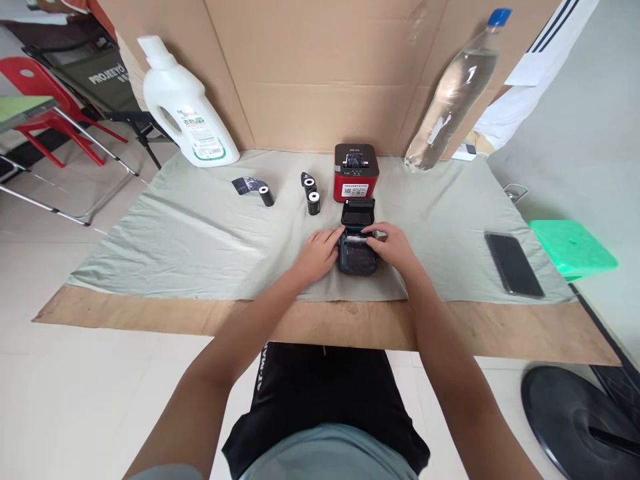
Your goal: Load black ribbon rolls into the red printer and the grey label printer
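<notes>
A small black portable printer [357, 260] lies on the cloth in front of me, its lid [358, 212] tipped up toward the back. Inside its compartment a pale bar-like edge shows, perhaps of a paper roll; the rest is dark and hard to make out. My left hand [318, 255] grips the printer's left side with its fingertips. From the right, my right hand [391, 245] reaches over the compartment, thumb and forefinger pinched at the right end of that pale edge; what they hold is partly hidden. Right behind the lid stands a red and black printer box [356, 175].
Black paper rolls [313, 203] stand left of the box, and another roll [266, 195] trails a dark strip. A white detergent bottle [190, 113] and a water bottle [453, 100] lean against the cardboard [320, 73]. A phone [513, 264] lies right, near a green stool [573, 247].
</notes>
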{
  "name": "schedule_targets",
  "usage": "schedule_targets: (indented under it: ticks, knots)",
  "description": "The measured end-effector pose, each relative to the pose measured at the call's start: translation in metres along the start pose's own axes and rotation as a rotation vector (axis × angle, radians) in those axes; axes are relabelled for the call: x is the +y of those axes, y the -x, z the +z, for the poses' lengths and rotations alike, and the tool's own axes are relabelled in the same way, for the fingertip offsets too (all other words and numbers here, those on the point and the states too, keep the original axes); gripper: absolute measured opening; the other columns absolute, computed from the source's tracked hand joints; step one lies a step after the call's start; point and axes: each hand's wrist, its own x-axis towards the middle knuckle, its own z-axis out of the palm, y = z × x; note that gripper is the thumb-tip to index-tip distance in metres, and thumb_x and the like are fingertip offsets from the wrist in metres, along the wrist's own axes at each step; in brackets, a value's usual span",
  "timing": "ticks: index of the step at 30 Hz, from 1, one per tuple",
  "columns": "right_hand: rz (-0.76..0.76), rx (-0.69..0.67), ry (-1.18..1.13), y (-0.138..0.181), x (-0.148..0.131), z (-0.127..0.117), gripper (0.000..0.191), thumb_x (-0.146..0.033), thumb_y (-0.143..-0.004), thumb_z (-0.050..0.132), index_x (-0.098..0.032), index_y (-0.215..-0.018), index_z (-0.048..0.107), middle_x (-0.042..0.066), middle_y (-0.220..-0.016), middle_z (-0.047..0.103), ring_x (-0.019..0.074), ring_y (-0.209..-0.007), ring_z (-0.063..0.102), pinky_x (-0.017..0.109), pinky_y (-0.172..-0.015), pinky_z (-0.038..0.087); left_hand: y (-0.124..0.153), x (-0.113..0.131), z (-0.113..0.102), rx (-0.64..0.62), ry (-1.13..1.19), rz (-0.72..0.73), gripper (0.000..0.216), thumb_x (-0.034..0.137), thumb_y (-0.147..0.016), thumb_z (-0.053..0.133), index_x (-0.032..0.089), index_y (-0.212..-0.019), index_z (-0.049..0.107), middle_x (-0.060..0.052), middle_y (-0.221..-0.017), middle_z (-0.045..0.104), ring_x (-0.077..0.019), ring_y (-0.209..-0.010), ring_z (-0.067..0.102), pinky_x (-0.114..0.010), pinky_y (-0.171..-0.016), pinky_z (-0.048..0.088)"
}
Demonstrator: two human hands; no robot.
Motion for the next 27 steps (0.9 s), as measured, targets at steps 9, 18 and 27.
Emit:
schedule_targets:
  ticks: [9, 18, 27]
  knots:
    - [-0.032, -0.318, 0.548, -0.042, -0.026, -0.011, 0.022, -0.026, -0.069, 0.087, -0.026, -0.091, 0.086, 0.009, -0.086, 0.068, 0.0241, -0.077, 0.062, 0.035, -0.069, 0.049, -0.001, -0.004, 0.001, 0.017, 0.059, 0.011, 0.061, 0.017, -0.098, 0.042, 0.018, -0.159, 0.043, -0.016, -0.147, 0.061, -0.0297, -0.135, 0.057, -0.05, -0.121, 0.04]
    - [-0.013, -0.265, 0.59, -0.04, -0.056, -0.024, 0.025, -0.023, -0.073, 0.083, -0.023, -0.098, 0.083, 0.011, -0.117, 0.065, 0.0163, -0.069, 0.056, 0.033, -0.067, 0.043, -0.003, -0.007, -0.002, 0.051, 0.144, -0.007, 0.057, 0.019, -0.099, 0.046, 0.016, -0.156, 0.048, -0.017, -0.144, 0.062, -0.0308, -0.136, 0.058, -0.051, -0.118, 0.043]
    - [-0.206, -0.298, 0.379, -0.041, -0.087, -0.05, 0.016, -0.018, -0.077, 0.071, -0.022, -0.09, 0.063, 0.005, -0.095, 0.072, 0.0223, -0.082, 0.061, 0.031, -0.068, 0.039, -0.005, -0.002, -0.017, 0.371, 0.656, -0.094, 0.049, 0.056, -0.107, 0.044, 0.02, -0.129, 0.07, -0.01, -0.11, 0.078, -0.0225, -0.103, 0.071, -0.041, -0.103, 0.054]
